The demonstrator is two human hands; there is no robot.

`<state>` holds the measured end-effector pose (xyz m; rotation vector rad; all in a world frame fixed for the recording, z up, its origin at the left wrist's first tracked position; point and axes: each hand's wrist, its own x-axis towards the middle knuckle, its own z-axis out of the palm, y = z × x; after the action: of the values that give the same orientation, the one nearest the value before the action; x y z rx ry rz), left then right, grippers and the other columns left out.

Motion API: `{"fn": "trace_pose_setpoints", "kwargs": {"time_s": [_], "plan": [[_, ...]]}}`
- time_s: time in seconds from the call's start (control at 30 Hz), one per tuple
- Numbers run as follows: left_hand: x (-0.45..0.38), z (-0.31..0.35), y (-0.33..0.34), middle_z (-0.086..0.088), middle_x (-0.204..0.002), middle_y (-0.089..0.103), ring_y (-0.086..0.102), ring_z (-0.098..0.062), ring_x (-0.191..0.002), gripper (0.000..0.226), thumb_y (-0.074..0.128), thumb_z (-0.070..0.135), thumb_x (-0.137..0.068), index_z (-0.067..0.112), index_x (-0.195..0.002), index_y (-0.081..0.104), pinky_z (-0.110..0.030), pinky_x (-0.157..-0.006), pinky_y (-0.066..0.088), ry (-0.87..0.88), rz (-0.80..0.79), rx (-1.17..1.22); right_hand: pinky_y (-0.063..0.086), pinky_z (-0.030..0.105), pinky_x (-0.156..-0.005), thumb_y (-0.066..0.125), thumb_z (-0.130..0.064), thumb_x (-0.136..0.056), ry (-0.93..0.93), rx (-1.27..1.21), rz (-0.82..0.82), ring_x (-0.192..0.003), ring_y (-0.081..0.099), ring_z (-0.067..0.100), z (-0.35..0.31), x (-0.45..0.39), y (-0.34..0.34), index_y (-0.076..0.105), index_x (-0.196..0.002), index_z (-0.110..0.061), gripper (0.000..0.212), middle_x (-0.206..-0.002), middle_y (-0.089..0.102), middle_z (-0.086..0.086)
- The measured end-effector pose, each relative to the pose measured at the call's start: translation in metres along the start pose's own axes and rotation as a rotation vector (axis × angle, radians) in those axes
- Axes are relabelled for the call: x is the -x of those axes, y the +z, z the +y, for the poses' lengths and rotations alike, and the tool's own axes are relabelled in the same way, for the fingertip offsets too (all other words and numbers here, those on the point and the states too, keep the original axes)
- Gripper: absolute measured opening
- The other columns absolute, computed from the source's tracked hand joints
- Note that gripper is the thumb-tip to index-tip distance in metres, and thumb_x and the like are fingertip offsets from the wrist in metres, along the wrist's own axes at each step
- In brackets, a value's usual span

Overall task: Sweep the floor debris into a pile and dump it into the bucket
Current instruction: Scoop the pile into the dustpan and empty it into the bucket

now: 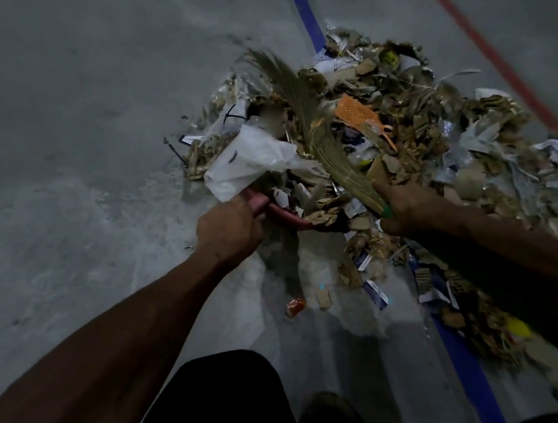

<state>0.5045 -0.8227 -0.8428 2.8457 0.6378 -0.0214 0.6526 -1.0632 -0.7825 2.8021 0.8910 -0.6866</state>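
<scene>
The heap of torn cardboard, paper and plastic scraps (399, 123) lies on the grey floor (55, 131), light and loose. The right hand (404, 205) grips a straw hand broom (313, 128) low at its bound end; the left hand (229, 228) clasps what seems a red dustpan handle (284, 212)

A dusty grey concrete floor (72, 129) bears a blue tape line (305, 12) and a red one (495, 54); a debris pile (416, 121) of cardboard scraps, paper and plastic lies across the blue line; an orange wrapper (295, 306) sits apart, nearer.
</scene>
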Motion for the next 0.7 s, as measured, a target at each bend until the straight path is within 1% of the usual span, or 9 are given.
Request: {"fn": "trace_pose_setpoints", "kwargs": {"time_s": [0.07, 0.13, 0.2, 0.3, 0.37, 0.5, 0.53, 0.6, 0.7], "plan": [[0.005, -0.001, -0.002, -0.013, -0.107, 0.062, 0.062, -0.031, -0.093, 0.044, 0.047, 0.049, -0.096, 0.008, -0.112, 0.055, -0.031, -0.066, 0.034, 0.022, 0.008, 0.041, 0.044, 0.03, -0.062, 0.066, -0.022, -0.086, -0.035, 0.009, 0.04, -0.082, 0.061, 0.03, 0.001, 0.005, 0.008, 0.033, -0.147, -0.01, 0.07, -0.105, 0.066, 0.019], [0.007, -0.004, 0.0, -0.014, -0.105, 0.062, 0.061, -0.031, -0.091, 0.045, 0.046, 0.049, -0.096, 0.008, -0.11, 0.055, -0.03, -0.065, 0.033, 0.038, 0.011, 0.054, 0.044, 0.031, -0.065, 0.064, -0.024, -0.087, -0.059, 0.004, 0.046, -0.09, 0.063, 0.033, 0.002, 0.008, 0.016, 0.026, -0.152, -0.011, 0.076, -0.108, 0.065, 0.021], [0.008, -0.007, 0.002, -0.016, -0.102, 0.063, 0.061, -0.034, -0.088, 0.045, 0.047, 0.049, -0.096, 0.007, -0.107, 0.056, -0.031, -0.064, 0.033, 0.054, 0.019, 0.075, 0.04, 0.03, -0.065, 0.063, -0.026, -0.089, -0.054, -0.003, 0.042, -0.092, 0.063, 0.033, 0.002, 0.01, 0.02, 0.022, -0.153, -0.014, 0.077, -0.11, 0.065, 0.02], [0.009, -0.011, 0.004, -0.018, -0.095, 0.065, 0.062, -0.036, -0.083, 0.045, 0.047, 0.049, -0.096, 0.005, -0.101, 0.058, -0.033, -0.062, 0.036, 0.089, 0.045, 0.104, 0.039, 0.029, -0.067, 0.064, -0.027, -0.088, -0.075, -0.026, 0.061, -0.094, 0.064, 0.034, 0.001, 0.014, 0.023, 0.023, -0.152, -0.014, 0.077, -0.111, 0.066, 0.02], [0.012, -0.013, 0.004, -0.017, -0.091, 0.064, 0.061, -0.036, -0.081, 0.046, 0.047, 0.049, -0.095, 0.005, -0.098, 0.058, -0.031, -0.061, 0.032, 0.085, 0.053, 0.105, 0.039, 0.03, -0.067, 0.063, -0.024, -0.088, -0.082, -0.033, 0.087, -0.094, 0.064, 0.036, -0.001, 0.018, 0.027, 0.022, -0.153, -0.012, 0.078, -0.11, 0.066, 0.022], [0.022, -0.015, -0.004, -0.016, -0.089, 0.063, 0.061, -0.034, -0.079, 0.043, 0.046, 0.049, -0.095, 0.007, -0.093, 0.055, -0.03, -0.061, 0.029, 0.056, 0.014, 0.123, 0.046, 0.037, -0.073, 0.063, -0.029, -0.088, -0.065, -0.048, 0.11, -0.099, 0.061, 0.039, -0.001, 0.033, 0.035, 0.018, -0.155, -0.012, 0.082, -0.114, 0.061, 0.026], [0.025, -0.014, -0.011, -0.016, -0.089, 0.063, 0.061, -0.034, -0.08, 0.042, 0.047, 0.049, -0.095, 0.008, -0.093, 0.055, -0.03, -0.061, 0.029, 0.051, 0.008, 0.122, 0.049, 0.038, -0.075, 0.063, -0.029, -0.087, -0.066, -0.072, 0.108, -0.1, 0.06, 0.038, -0.002, 0.039, 0.034, 0.018, -0.155, -0.012, 0.083, -0.115, 0.061, 0.025], [0.033, -0.011, -0.028, -0.017, -0.089, 0.064, 0.061, -0.036, -0.081, 0.04, 0.048, 0.047, -0.095, 0.008, -0.092, 0.054, -0.031, -0.061, 0.029, 0.052, 0.007, 0.12, 0.049, 0.039, -0.078, 0.063, -0.027, -0.086, -0.06, -0.117, 0.111, -0.101, 0.06, 0.038, -0.005, 0.055, 0.022, 0.02, -0.154, -0.01, 0.082, -0.116, 0.062, 0.024], [0.046, -0.002, -0.066, -0.019, -0.086, 0.065, 0.061, -0.038, -0.078, 0.041, 0.048, 0.046, -0.096, 0.006, -0.091, 0.055, -0.031, -0.06, 0.029, 0.048, 0.015, 0.108, 0.048, 0.04, -0.076, 0.064, -0.022, -0.087, -0.067, -0.193, 0.118, -0.098, 0.06, 0.041, -0.011, 0.086, -0.016, 0.024, -0.152, -0.006, 0.078, -0.112, 0.064, 0.024]]}}
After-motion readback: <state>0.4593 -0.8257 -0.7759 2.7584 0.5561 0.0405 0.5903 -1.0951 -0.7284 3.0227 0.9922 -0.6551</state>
